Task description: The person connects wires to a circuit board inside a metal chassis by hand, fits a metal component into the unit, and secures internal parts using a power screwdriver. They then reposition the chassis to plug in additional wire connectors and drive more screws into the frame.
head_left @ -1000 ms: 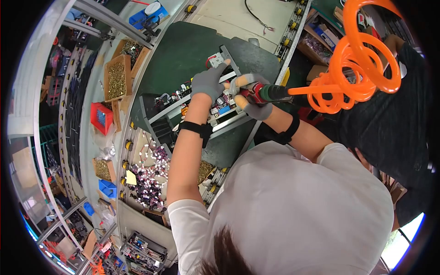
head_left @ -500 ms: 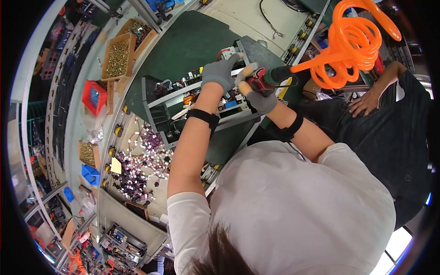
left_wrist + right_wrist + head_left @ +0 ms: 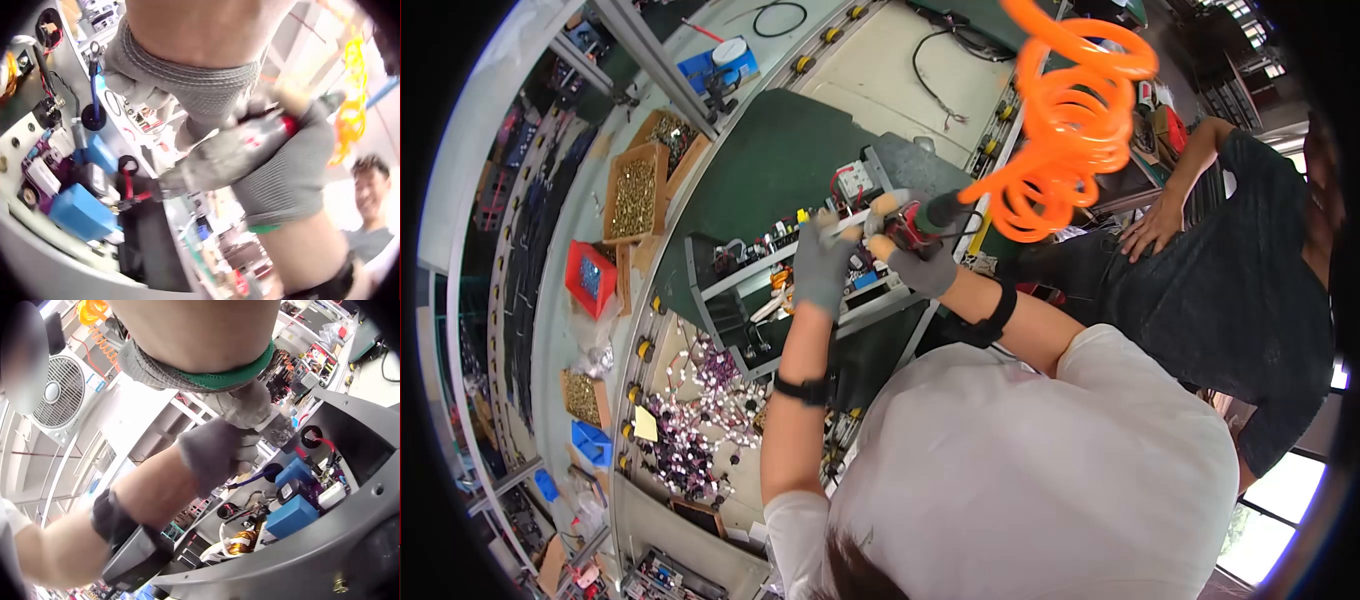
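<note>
In the head view my gloved right hand (image 3: 925, 268) grips a red and black power tool (image 3: 915, 226) over a grey metal chassis (image 3: 740, 358). My gloved left hand (image 3: 823, 268) is above the chassis with fingers bent near the tool's front; whether it holds anything is unclear. The left wrist view shows the right glove (image 3: 284, 175) wrapped round the tool (image 3: 231, 153). Blue components (image 3: 81, 212) sit inside the chassis. In the right wrist view the left hand's fingers (image 3: 247, 453) are close to the tool's front end.
Orange coiled hose (image 3: 1065, 140) hangs from above, near the tool. Bundles of small wired connectors (image 3: 700, 430) lie by the chassis. A wooden bin of brass-coloured parts (image 3: 634, 195) and a red bin (image 3: 590, 280) stand at the left. Another person's hand (image 3: 1155, 225) is at the right.
My left hand has drawn back from the white block at the chassis's upper end, its extended finger now bent. The right hand keeps hold of the tool. The head view has shifted.
</note>
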Action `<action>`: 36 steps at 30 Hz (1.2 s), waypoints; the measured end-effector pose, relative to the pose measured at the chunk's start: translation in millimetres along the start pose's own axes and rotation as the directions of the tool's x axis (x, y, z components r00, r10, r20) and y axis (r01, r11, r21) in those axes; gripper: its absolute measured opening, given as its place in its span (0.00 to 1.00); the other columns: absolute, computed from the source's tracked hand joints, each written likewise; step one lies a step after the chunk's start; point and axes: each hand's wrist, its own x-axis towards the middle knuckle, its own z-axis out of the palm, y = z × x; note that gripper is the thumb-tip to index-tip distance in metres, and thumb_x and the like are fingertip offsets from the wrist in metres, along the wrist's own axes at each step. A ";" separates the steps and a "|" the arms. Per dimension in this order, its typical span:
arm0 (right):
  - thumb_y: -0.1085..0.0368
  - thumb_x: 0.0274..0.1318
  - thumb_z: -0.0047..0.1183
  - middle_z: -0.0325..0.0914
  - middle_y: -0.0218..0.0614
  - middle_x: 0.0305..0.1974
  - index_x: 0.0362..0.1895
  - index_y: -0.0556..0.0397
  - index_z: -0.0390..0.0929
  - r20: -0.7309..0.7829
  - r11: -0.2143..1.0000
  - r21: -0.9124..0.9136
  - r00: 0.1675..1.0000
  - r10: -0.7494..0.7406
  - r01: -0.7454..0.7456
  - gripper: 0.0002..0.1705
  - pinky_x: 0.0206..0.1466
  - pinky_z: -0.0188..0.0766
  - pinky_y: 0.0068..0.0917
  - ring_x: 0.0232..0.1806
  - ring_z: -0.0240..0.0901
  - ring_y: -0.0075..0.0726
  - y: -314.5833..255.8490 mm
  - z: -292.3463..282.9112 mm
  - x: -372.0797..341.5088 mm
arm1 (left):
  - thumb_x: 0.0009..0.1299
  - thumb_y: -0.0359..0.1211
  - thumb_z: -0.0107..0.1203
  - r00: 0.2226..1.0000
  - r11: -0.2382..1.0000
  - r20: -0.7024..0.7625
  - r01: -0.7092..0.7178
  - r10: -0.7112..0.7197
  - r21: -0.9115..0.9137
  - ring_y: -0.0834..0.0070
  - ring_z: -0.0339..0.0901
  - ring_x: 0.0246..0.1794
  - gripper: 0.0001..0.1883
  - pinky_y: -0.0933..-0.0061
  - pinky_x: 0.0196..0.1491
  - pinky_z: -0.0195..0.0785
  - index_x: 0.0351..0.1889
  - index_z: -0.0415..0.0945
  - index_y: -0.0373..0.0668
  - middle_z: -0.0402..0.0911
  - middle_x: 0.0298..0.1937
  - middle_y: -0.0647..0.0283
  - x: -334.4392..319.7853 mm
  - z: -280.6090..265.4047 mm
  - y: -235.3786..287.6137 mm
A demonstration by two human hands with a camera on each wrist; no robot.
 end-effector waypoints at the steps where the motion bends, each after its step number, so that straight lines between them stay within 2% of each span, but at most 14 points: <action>1: 0.81 0.43 0.54 0.72 0.29 0.33 0.46 0.54 0.69 -0.027 0.994 0.107 0.999 -0.024 0.026 0.22 0.39 0.68 0.20 0.35 0.69 0.20 -2.8 0.7 -1.0 | 0.64 0.37 0.52 0.983 0.902 0.067 0.185 -0.172 -0.390 0.68 0.76 0.34 0.18 0.69 0.37 0.67 0.49 0.69 0.40 0.76 0.38 0.57 -10.7 -7.1 -17.8; 3: 0.82 0.43 0.51 0.72 0.31 0.32 0.47 0.54 0.67 -0.087 0.978 0.207 0.996 -0.017 0.035 0.23 0.33 0.68 0.22 0.32 0.69 0.23 -20.7 5.1 1.7 | 0.68 0.36 0.47 0.786 0.460 0.618 0.554 -0.014 -0.694 0.70 0.74 0.31 0.16 0.73 0.32 0.65 0.47 0.68 0.33 0.74 0.36 0.57 -22.4 -48.0 -88.6; 5: 0.78 0.44 0.47 0.69 0.37 0.31 0.46 0.54 0.63 -0.074 0.952 0.266 0.981 0.180 -0.154 0.21 0.39 0.69 0.30 0.34 0.69 0.33 -44.5 4.2 1.6 | 0.70 0.34 0.44 0.877 0.543 0.407 0.479 -0.257 -0.690 0.71 0.73 0.30 0.15 0.75 0.28 0.63 0.49 0.68 0.32 0.73 0.34 0.59 -61.4 -41.9 -82.1; 6: 0.74 0.44 0.48 0.69 0.38 0.30 0.45 0.53 0.63 -0.161 0.942 0.305 0.967 0.198 -0.142 0.20 0.38 0.69 0.31 0.33 0.69 0.34 -51.9 9.5 1.0 | 0.71 0.35 0.43 0.877 0.502 0.436 0.475 -0.203 -0.722 0.67 0.75 0.34 0.17 0.73 0.34 0.68 0.52 0.67 0.32 0.75 0.37 0.56 -74.5 -42.1 -80.1; 9: 0.68 0.45 0.47 0.69 0.38 0.31 0.46 0.52 0.64 -0.113 0.932 0.344 0.980 0.164 -0.116 0.19 0.40 0.68 0.35 0.33 0.68 0.37 -56.4 1.5 3.8 | 0.71 0.35 0.45 0.892 0.530 0.360 0.452 -0.274 -0.717 0.64 0.76 0.39 0.19 0.71 0.42 0.71 0.54 0.64 0.32 0.76 0.42 0.53 -99.7 -36.7 -53.3; 10: 0.69 0.46 0.48 0.70 0.39 0.31 0.47 0.53 0.65 -0.156 0.916 0.399 0.981 0.112 -0.041 0.19 0.36 0.69 0.34 0.31 0.69 0.37 -55.7 2.8 6.5 | 0.67 0.37 0.51 0.891 0.554 0.372 0.454 -0.261 -0.698 0.69 0.72 0.43 0.24 0.78 0.43 0.69 0.57 0.61 0.33 0.71 0.41 0.61 -104.1 -35.5 -48.5; 11: 0.70 0.46 0.48 0.72 0.40 0.31 0.47 0.55 0.67 -0.205 0.893 0.448 0.977 0.065 0.035 0.20 0.31 0.71 0.34 0.29 0.70 0.36 -56.3 5.4 8.3 | 0.69 0.38 0.50 0.897 0.541 0.365 0.441 -0.248 -0.716 0.71 0.73 0.41 0.22 0.82 0.38 0.70 0.55 0.61 0.33 0.71 0.41 0.61 -106.0 -33.1 -48.7; 13: 0.69 0.45 0.46 0.70 0.39 0.29 0.47 0.54 0.66 -0.177 0.861 0.508 0.977 0.115 -0.010 0.20 0.36 0.71 0.36 0.32 0.70 0.37 -60.8 9.3 7.7 | 0.70 0.37 0.49 0.893 0.512 0.347 0.450 -0.288 -0.732 0.74 0.74 0.38 0.19 0.87 0.34 0.72 0.52 0.63 0.34 0.71 0.41 0.60 -107.5 -26.3 -40.5; 14: 0.66 0.47 0.45 0.68 0.38 0.31 0.49 0.51 0.65 -0.128 0.855 0.516 0.983 0.132 -0.048 0.20 0.38 0.68 0.37 0.33 0.67 0.38 -58.2 7.7 5.4 | 0.70 0.40 0.49 0.903 0.508 0.344 0.430 -0.258 -0.747 0.70 0.78 0.38 0.20 0.82 0.37 0.71 0.53 0.64 0.36 0.77 0.44 0.51 -107.7 -25.4 -44.6; 17: 0.64 0.49 0.43 0.67 0.37 0.32 0.50 0.49 0.64 -0.076 0.855 0.514 0.988 0.131 -0.074 0.21 0.41 0.65 0.37 0.35 0.64 0.39 -53.7 10.8 2.5 | 0.68 0.41 0.52 0.886 0.430 0.298 0.437 -0.354 -0.790 0.78 0.72 0.27 0.19 0.87 0.24 0.65 0.49 0.68 0.36 0.76 0.36 0.56 -105.2 -18.7 -50.9; 21: 0.64 0.49 0.43 0.66 0.37 0.31 0.50 0.50 0.65 -0.066 0.868 0.489 0.988 0.142 -0.092 0.20 0.41 0.65 0.37 0.35 0.64 0.38 -56.8 17.7 0.0 | 0.67 0.41 0.53 0.889 0.388 0.308 0.430 -0.340 -0.815 0.82 0.67 0.24 0.21 0.89 0.22 0.61 0.49 0.69 0.35 0.74 0.31 0.61 -102.1 -14.8 -48.0; 24: 0.64 0.50 0.43 0.66 0.37 0.31 0.50 0.50 0.65 -0.068 0.884 0.459 0.988 0.137 -0.091 0.20 0.41 0.66 0.37 0.35 0.64 0.38 -56.1 18.9 -1.2 | 0.67 0.41 0.54 0.918 0.466 0.215 0.358 -0.333 -0.809 0.83 0.64 0.24 0.22 0.89 0.23 0.59 0.51 0.68 0.33 0.72 0.31 0.64 -104.9 -8.8 -40.3; 26: 0.63 0.50 0.43 0.66 0.37 0.32 0.50 0.51 0.64 -0.076 0.882 0.465 0.989 0.124 -0.075 0.20 0.41 0.66 0.36 0.36 0.64 0.38 -54.0 17.8 -1.6 | 0.67 0.39 0.53 0.952 0.421 0.216 0.290 -0.214 -0.859 0.83 0.63 0.25 0.22 0.87 0.25 0.58 0.53 0.67 0.33 0.70 0.31 0.65 -105.8 -7.2 -39.7; 36: 0.64 0.50 0.43 0.67 0.37 0.32 0.51 0.51 0.63 -0.082 0.892 0.451 0.994 0.066 -0.022 0.22 0.41 0.66 0.38 0.35 0.65 0.38 -46.5 14.7 -6.2 | 0.69 0.40 0.51 0.947 0.365 0.276 0.319 -0.166 -0.874 0.83 0.63 0.24 0.21 0.87 0.25 0.57 0.51 0.68 0.32 0.70 0.29 0.65 -109.2 -7.4 -39.9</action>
